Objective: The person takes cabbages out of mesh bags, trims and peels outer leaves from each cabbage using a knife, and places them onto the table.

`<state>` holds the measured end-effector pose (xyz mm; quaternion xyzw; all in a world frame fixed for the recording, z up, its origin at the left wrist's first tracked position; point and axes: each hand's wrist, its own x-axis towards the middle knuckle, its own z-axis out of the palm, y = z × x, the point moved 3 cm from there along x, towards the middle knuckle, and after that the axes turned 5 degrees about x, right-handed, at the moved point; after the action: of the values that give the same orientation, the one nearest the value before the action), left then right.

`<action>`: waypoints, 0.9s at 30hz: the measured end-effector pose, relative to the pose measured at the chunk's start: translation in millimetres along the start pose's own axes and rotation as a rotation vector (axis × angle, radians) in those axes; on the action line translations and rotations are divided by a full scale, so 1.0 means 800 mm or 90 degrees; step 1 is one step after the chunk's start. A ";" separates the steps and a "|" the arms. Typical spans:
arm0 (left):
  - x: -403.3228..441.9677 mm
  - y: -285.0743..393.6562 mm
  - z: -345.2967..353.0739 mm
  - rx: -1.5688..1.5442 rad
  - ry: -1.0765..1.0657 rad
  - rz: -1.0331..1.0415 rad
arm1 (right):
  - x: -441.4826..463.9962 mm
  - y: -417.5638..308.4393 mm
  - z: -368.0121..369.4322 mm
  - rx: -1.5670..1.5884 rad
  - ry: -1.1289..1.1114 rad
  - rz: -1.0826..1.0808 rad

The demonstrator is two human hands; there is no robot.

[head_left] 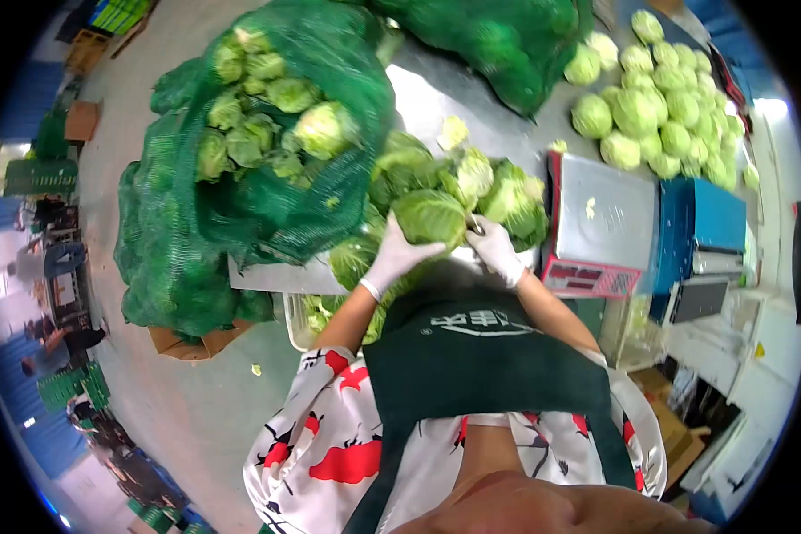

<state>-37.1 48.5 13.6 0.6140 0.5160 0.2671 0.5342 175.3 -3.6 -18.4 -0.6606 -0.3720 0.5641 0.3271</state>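
In the head view a green cabbage (430, 219) sits at the table's front edge, tilted toward me. My left hand (402, 256), in a white glove, is closed around its left and lower side. At the cabbage's right edge is my right hand (495, 248), also gloved, with thumb and fingers pinched together. Something small with a shiny edge shows at those fingertips, too small to name. More leafy cabbages (513, 206) lie right behind and beside both hands.
An open green mesh sack (182, 169) of cabbages stands left; another mesh sack (498, 44) lies behind. To the right are a scale (601, 209), a blue box (719, 216) and piled trimmed cabbages (636, 111). A white bin (295, 322) with leaves sits below the table edge.
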 end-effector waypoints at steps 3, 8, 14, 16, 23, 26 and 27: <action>0.004 -0.034 0.014 0.067 0.050 -0.121 | -0.021 0.012 -0.003 0.038 0.044 -0.022; -0.021 -0.085 0.033 -0.185 0.099 -0.184 | -0.039 0.038 -0.010 -0.238 0.124 -0.128; -0.023 -0.088 0.043 -0.175 0.096 -0.198 | -0.039 0.021 0.010 -0.264 0.032 -0.127; -0.024 -0.087 0.043 -0.179 0.094 -0.193 | -0.031 0.031 0.013 -0.287 0.019 -0.106; -0.022 -0.120 0.045 -0.126 0.081 -0.200 | -0.009 0.038 0.016 -0.345 -0.015 -0.060; -0.016 -0.133 0.052 -0.073 0.102 -0.190 | -0.009 0.030 0.011 -0.366 -0.035 -0.041; -0.018 -0.128 0.050 -0.069 0.096 -0.177 | -0.009 0.026 0.013 -0.365 -0.045 -0.043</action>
<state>-42.5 9.6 -90.0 0.4852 0.6191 0.2634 0.5584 167.2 -20.4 -34.3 -0.6935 -0.5491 0.4473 0.1323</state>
